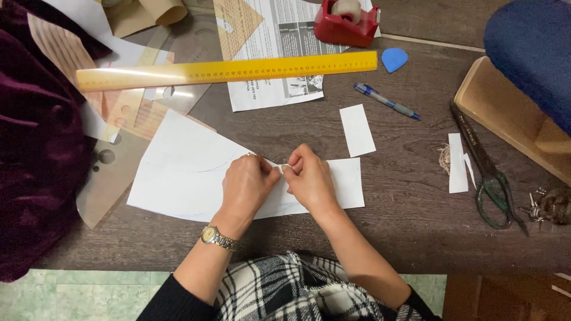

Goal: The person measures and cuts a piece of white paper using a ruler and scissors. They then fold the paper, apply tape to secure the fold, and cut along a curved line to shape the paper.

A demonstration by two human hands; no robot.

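Observation:
A white paper sheet point(178, 172) with faint curved pencil lines lies on the dark wooden table point(404, 196). My left hand point(248, 184), with a wristwatch and a ring, rests on the sheet's middle. My right hand point(309, 178) sits beside it. The fingertips of both hands meet and pinch a small pale piece, maybe tape, at the sheet's upper edge. What exactly they hold is too small to tell.
A yellow ruler point(226, 70) lies across the back. Behind it are a printed page point(279, 35) and a red tape dispenser point(346, 22). To the right lie a blue chalk point(394, 59), a pen point(386, 101), paper strips point(357, 129), and scissors point(488, 172). Dark red velvet point(35, 142) covers the left.

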